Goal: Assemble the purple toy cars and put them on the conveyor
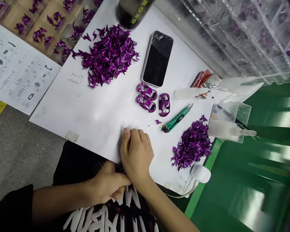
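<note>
Let's use the green knife (177, 118) on the white counter (99, 117) to find things. Your right hand (137, 151) is left of the knife and nearer to you, at the counter's edge. Its fingers bend down and your palm is hidden, so I can't tell how tightly they are closed or if they have hold of anything. Your left hand (108, 182) is farther left of the knife and closer to your body, right by your right wrist. Its fingers curl in, but I can't see inside, so I can't tell if it is all the way closed or has something in it.

Three shiny purple car shells (164, 104) sit left of the knife and a bit farther from you. Two lie side by side, and one is closer to the knife. A tiny purple bit (158, 122) lies just beside the knife's back end. A small purple pile (193, 143) is right of the knife and nearer to you. A big purple pile (111, 54) is well apart from the knife, up to the left. The phone (158, 59) lies past the knife, behind the cars.
</note>
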Motion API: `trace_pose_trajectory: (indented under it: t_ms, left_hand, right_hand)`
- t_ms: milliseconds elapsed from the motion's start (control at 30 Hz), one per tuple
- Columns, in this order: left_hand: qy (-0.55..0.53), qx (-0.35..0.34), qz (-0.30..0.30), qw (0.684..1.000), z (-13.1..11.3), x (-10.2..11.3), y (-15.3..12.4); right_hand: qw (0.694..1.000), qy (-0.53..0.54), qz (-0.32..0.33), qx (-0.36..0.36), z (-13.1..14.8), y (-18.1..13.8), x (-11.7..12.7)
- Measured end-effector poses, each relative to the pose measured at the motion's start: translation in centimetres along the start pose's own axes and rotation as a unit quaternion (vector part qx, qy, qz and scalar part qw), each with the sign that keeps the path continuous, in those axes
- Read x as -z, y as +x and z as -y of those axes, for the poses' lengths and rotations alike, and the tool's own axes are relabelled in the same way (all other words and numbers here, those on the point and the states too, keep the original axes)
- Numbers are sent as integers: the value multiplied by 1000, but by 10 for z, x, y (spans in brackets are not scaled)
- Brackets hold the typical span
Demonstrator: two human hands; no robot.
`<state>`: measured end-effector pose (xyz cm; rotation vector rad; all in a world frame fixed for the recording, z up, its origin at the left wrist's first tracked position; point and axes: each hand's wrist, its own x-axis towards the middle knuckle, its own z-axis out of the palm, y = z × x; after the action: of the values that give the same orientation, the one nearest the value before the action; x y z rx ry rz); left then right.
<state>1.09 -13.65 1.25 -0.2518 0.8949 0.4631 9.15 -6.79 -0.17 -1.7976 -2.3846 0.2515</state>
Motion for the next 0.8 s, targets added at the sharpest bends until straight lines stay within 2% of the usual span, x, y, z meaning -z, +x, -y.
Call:
trace_pose_trajectory:
  t_ms: [200, 300, 500, 600, 700, 733, 800]
  left_hand:
    - [-14, 18, 7, 1000, -1, 6, 3]
    - [-11, 19, 3, 1000, 0, 10, 5]
    - [11, -29, 9, 999, 4, 8, 3]
    - [45, -63, 13, 997, 8, 9, 2]
    - [153, -112, -14, 982, 10, 14, -6]
    - [205, -129, -24, 970, 9, 16, -12]
    - [309, -161, -35, 937, 3, 17, -29]
  right_hand:
    - [998, -62, -23, -8, 6, 0, -7]
    - [998, -59, -23, -18, 7, 1, -9]
    - [999, -35, -8, -20, 8, 1, -6]
    - [999, 38, 4, -32, 6, -2, 2]
    - [976, 193, 31, -95, -5, 2, 19]
    - [964, 235, 11, -123, -13, 6, 26]
    - [945, 256, -102, -178, -35, 20, 38]
